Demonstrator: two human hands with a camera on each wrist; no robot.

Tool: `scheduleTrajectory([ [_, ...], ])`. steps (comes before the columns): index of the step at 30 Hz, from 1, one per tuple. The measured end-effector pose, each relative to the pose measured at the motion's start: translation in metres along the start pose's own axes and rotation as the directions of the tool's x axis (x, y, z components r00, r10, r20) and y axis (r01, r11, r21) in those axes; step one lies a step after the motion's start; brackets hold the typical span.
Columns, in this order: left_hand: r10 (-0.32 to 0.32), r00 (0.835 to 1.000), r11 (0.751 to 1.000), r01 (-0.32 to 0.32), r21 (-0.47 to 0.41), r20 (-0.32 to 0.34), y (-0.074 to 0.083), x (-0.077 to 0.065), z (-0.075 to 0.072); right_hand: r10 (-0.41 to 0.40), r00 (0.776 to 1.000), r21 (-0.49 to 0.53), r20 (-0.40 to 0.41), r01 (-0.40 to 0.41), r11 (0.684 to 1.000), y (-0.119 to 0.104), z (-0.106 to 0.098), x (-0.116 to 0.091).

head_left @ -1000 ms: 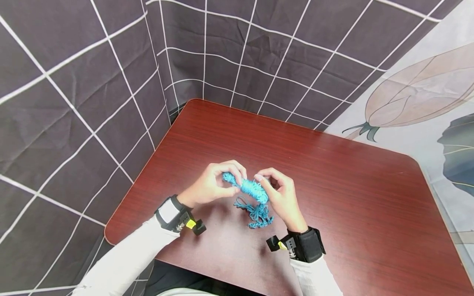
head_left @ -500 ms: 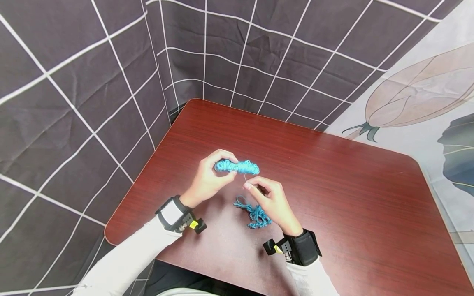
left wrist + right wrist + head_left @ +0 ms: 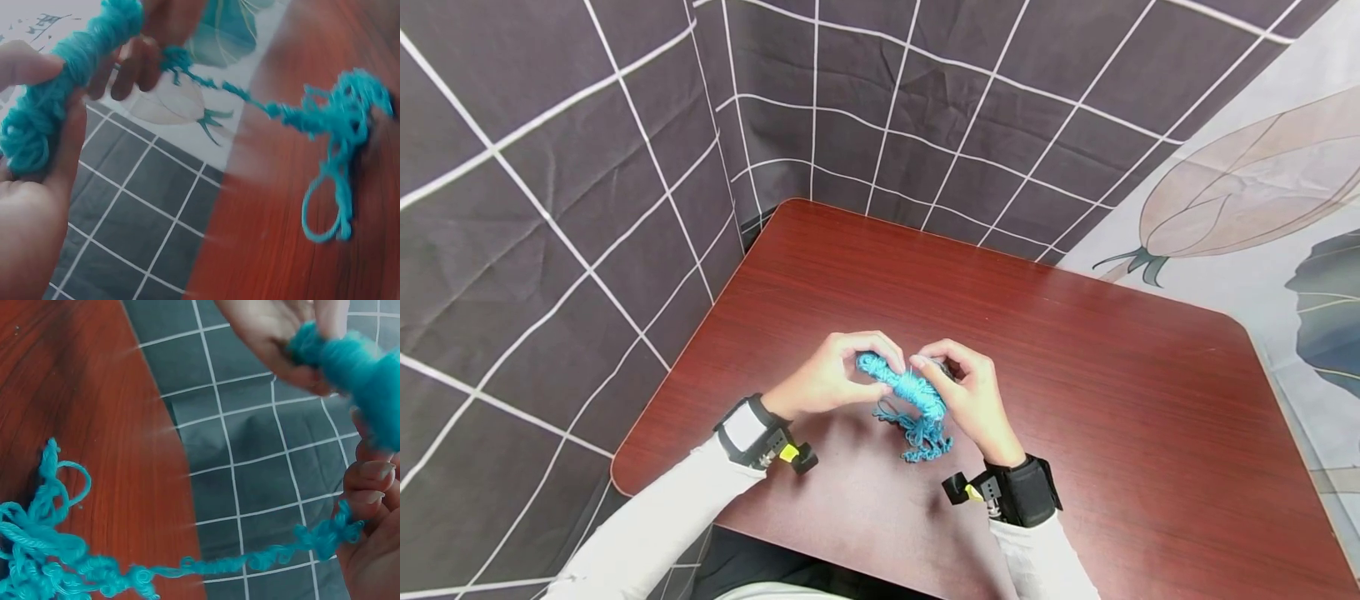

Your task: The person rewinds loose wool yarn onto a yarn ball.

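Observation:
A bundle of turquoise yarn (image 3: pixel 919 393), wound tight about its middle, is held above the table. My left hand (image 3: pixel 827 377) grips its left part between thumb and fingers. At its right side my right hand (image 3: pixel 972 402), fingers curled, pinches the yarn strand (image 3: pixel 219 565). In the right wrist view that crinkled strand runs from my right hand down to a loose heap. This tangled yarn heap (image 3: pixel 347 109) lies on the table beneath the hands, with a loop sticking out. The bundle's right end is partly close against my right fingers.
The reddish-brown wooden table (image 3: pixel 1075 350) spreads behind and to the right of the hands. Dark grid-patterned cloth (image 3: pixel 880 108) hangs behind and at the left. A pale floral cloth (image 3: pixel 1240 208) hangs on the right. The table's front edge is near the person's lap.
Half a second ago the bundle was higher and level, with my right hand below it pulling a strand. Now the bundle is lower and tilted, and my right hand is up beside it.

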State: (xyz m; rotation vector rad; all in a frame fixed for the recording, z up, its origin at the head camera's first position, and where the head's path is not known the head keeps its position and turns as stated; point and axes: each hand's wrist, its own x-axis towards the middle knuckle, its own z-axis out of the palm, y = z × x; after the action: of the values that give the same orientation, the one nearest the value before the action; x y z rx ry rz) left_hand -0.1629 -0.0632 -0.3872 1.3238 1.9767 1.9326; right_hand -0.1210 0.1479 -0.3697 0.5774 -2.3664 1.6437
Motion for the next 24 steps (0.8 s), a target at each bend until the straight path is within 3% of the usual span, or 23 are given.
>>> scheduleTrajectory([
  [4, -0.009, 0.999, 0.994, 0.005, -0.109, -0.034, 0.001, 0.001, 0.0, -0.014, 1.0, 0.008, 0.018, 0.014, 1.0, -0.009, 0.003, 0.0],
  [7, -0.035, 0.991, 0.988, 0.014, -0.157, -0.131, 0.003, 0.002, 0.001, -0.037, 0.999, -0.028, 0.022, 0.038, 0.999, -0.01, 0.008, -0.001],
  [9, -0.051, 0.977, 0.987, 0.017, -0.161, -0.208, 0.005, 0.002, 0.001, -0.041, 0.999, -0.036, 0.029, 0.042, 0.998, -0.004, 0.012, -0.002],
  [13, -0.05, 0.942, 0.997, 0.025, -0.077, -0.332, 0.004, 0.003, 0.002, -0.021, 0.998, -0.02, 0.062, 0.022, 1.0, 0.011, 0.017, -0.005],
  [18, -0.034, 0.914, 0.991, 0.083, 0.105, -0.404, 0.001, 0.002, 0.004, -0.037, 0.994, 0.005, 0.099, 0.037, 0.999, 0.014, 0.019, -0.006],
  [21, -0.059, 0.925, 0.964, 0.151, 0.219, -0.376, 0.001, 0.001, 0.005, -0.015, 0.996, -0.002, 0.083, 0.015, 1.0, 0.013, 0.018, -0.006],
  [24, -0.103, 0.956, 0.945, 0.18, 0.272, -0.275, 0.002, -0.001, 0.005, 0.034, 0.998, 0.016, 0.052, -0.034, 0.999, 0.01, 0.016, -0.005],
])
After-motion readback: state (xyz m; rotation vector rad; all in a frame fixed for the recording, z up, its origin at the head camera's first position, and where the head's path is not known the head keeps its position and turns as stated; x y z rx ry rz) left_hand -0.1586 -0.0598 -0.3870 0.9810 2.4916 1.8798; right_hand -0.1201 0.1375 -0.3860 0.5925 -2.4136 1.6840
